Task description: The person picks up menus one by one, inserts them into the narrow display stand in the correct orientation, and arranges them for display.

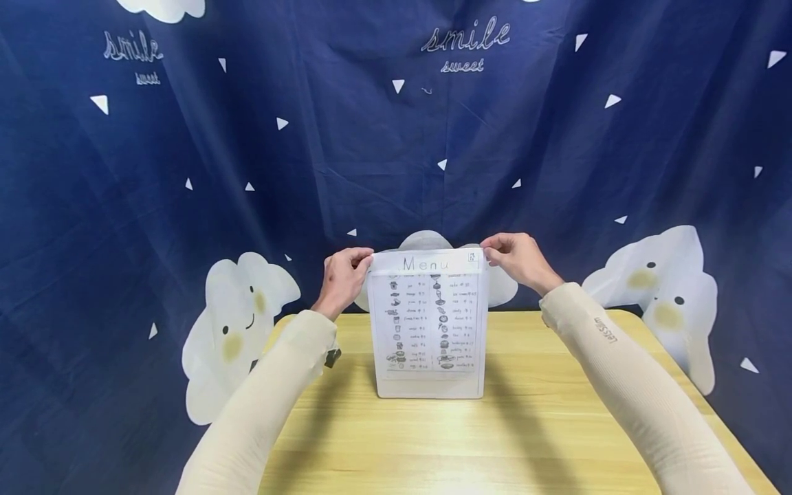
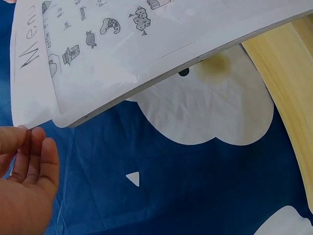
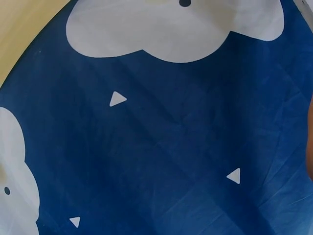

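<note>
A paper sheet headed "Menu", with rows of small drawings and prices, stands mostly inside a clear-fronted white sign holder upright on the table. Its top strip sticks out above the holder. My left hand pinches the sheet's top left corner between thumb and fingers. At the top right corner, my right hand pinches the sheet the same way. In the left wrist view, the left fingers are at the paper's corner, just beyond the holder's edge. Only a sliver of the right hand shows in the right wrist view.
The light wooden table lies under the holder. Behind it and along both sides hangs a dark blue curtain printed with clouds and white triangles. A small dark object shows by the left cuff.
</note>
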Demonstrator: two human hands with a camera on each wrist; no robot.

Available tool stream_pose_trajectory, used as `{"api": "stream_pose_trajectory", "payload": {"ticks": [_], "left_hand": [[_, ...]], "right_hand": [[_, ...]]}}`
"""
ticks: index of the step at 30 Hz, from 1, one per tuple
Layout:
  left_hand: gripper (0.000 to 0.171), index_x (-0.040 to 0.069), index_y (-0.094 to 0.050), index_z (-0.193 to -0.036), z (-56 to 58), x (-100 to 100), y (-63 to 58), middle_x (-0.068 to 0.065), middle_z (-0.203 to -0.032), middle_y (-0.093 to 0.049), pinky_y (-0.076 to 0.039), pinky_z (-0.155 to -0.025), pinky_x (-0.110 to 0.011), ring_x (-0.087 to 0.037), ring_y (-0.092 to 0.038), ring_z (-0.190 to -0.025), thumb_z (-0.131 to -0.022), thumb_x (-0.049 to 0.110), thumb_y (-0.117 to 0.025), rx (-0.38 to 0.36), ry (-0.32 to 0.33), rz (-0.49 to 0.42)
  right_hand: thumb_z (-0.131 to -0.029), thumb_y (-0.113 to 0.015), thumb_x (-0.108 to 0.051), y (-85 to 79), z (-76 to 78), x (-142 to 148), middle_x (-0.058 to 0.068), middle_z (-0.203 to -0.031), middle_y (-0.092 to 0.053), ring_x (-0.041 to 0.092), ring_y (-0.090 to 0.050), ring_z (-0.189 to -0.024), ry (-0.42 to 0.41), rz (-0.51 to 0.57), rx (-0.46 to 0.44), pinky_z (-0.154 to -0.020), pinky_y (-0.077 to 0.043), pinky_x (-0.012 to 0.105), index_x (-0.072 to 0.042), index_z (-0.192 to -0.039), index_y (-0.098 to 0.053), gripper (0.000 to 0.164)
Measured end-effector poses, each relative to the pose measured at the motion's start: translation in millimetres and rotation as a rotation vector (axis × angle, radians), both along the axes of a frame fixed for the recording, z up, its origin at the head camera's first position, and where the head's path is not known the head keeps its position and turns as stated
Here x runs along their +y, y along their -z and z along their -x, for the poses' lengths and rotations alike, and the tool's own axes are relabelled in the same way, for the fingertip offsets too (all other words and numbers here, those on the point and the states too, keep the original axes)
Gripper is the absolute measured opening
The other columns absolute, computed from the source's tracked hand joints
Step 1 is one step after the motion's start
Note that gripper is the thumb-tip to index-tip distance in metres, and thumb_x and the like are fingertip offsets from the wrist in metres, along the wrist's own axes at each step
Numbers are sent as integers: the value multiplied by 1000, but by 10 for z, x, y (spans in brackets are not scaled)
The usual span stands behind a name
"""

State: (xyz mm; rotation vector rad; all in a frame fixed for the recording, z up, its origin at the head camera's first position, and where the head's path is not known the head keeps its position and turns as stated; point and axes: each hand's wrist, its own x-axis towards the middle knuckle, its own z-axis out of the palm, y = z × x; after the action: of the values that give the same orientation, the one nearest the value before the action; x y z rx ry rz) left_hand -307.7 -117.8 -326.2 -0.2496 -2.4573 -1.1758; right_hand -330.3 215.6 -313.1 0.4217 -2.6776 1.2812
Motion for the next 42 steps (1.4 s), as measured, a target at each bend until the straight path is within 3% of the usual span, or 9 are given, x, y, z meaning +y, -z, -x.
{"api": "stream_pose_trajectory", "payload": {"ticks": [8,20,42], "left_hand": [[19,5,-75,-112,-7,-14,19,-10,-99,-73,-55,-74,-36,-22,-68,-86,-98,12,-66,5,-10,1],[19,3,-75,-112,5,-29,77,-11,-100,-73,-55,-74,-35,-22,-68,-87,-97,12,-66,-3,-18,2],[18,3,-76,-111,8,-41,144,-12,-99,-74,-56,-73,-36,-23,-69,-85,-96,9,-67,8,3,10]], "right_hand": [[-99,-60,-7,14,-17,-12,20,-104,-71,35,-70,-89,-2,-17,9,-88,-51,50,3,-111,-69,19],[-98,-61,-7,66,-23,-7,19,-107,-71,30,-63,-90,-11,-37,19,-79,-50,40,1,-111,-71,19],[-98,-61,-7,112,-37,16,17,-109,-70,30,-62,-96,-23,-65,-2,-86,-48,44,0,-110,-72,18]]}}
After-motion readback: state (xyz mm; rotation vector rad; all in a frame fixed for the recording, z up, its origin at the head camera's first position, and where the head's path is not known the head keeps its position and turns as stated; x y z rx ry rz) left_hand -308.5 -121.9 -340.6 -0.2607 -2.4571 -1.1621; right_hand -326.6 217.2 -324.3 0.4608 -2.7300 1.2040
